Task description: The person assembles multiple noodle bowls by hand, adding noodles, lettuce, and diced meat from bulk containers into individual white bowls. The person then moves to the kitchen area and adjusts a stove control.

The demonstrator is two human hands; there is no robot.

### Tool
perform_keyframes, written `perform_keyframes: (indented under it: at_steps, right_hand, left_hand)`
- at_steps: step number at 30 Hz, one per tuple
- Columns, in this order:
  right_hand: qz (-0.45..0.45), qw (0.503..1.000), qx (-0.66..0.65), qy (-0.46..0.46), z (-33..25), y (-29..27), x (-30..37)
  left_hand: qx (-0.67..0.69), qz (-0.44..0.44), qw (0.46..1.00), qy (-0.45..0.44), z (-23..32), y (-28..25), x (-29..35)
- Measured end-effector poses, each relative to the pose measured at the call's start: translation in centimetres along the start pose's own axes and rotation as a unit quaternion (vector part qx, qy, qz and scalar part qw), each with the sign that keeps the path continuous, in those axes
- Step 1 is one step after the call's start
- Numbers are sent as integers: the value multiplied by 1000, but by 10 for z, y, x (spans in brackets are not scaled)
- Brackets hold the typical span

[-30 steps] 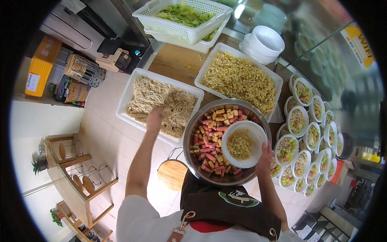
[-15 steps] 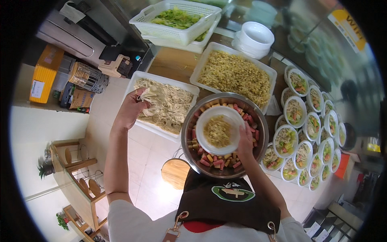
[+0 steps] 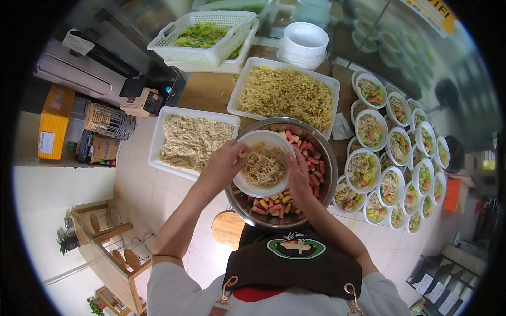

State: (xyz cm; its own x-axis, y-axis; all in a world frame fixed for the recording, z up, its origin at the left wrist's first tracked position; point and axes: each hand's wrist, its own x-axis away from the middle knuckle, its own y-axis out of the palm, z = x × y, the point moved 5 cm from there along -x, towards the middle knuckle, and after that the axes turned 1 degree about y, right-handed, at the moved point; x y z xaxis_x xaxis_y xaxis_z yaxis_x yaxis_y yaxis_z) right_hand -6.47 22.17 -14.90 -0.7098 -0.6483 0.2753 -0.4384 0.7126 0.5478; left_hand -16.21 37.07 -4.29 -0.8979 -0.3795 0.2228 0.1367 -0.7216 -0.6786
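Note:
My right hand (image 3: 299,176) grips the right rim of a white plastic bowl (image 3: 240,179), which I hold above a large steel basin (image 3: 333,181). Pale noodle-like strips (image 3: 263,167) lie in the bowl, over some yellowish food. At the bowl's left rim is my left hand (image 3: 224,164), its fingers curled together over the edge; whatever is between the fingertips is hidden. Pink and tan cut pieces (image 3: 274,205) fill the basin below. To the left, a white tray (image 3: 155,143) contains more of the pale strips.
Behind the basin stands a white tray (image 3: 234,102) of yellowish sprout-like food. A white basket (image 3: 211,52) of chopped greens is at the far left, near stacked white bowls (image 3: 304,45). Several filled bowls (image 3: 363,171) crowd the right side, piled in layers.
My left hand has come from above the strip tray to the bowl, where the pale strips now lie. The bowl, in my right hand, has tilted slightly. The whole view has shifted a little.

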Motion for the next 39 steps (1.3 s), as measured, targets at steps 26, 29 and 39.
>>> perform_keyframes:
  at_steps: [26, 29, 39]
  right_hand:
    - [187, 982, -1, 8, 16, -16, -64]
    - [242, 968, 70, 10, -4, -8, -51]
    - [248, 968, -10, -29, 24, -3, -61]
  left_hand:
    - [-276, 271, 922, -16, -272, -347, -335]
    - [-377, 122, 908, -138, -350, -356, -380]
    - [-414, -144, 889, -132, -366, -311, -438]
